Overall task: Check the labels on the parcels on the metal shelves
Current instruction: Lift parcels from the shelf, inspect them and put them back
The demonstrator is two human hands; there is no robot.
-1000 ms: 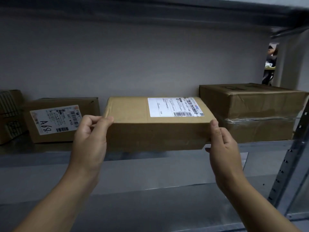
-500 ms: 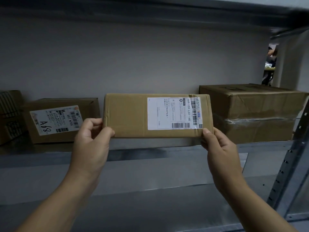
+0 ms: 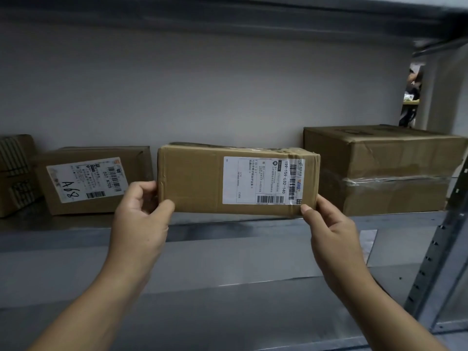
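Grey metal shelf (image 3: 228, 249) against pale wall (image 3: 202, 84), perforated post (image 3: 438, 262) at right. Four brown parcels, two readable labels, two hands. Held parcel (image 3: 197, 181) up over shelf, between A68 parcel (image 3: 136, 160) and big parcel (image 3: 379, 171). Left hand (image 3: 141, 219) grips its left end; right hand (image 3: 329, 229) pinches lower right corner. Long flat box, tape at right end, face toward viewer. White label (image 3: 263, 181) on right half, sideways, barcodes, "159-159-L02-140". Big parcel taped round middle. Fourth parcel (image 3: 15, 173) cut off far left.
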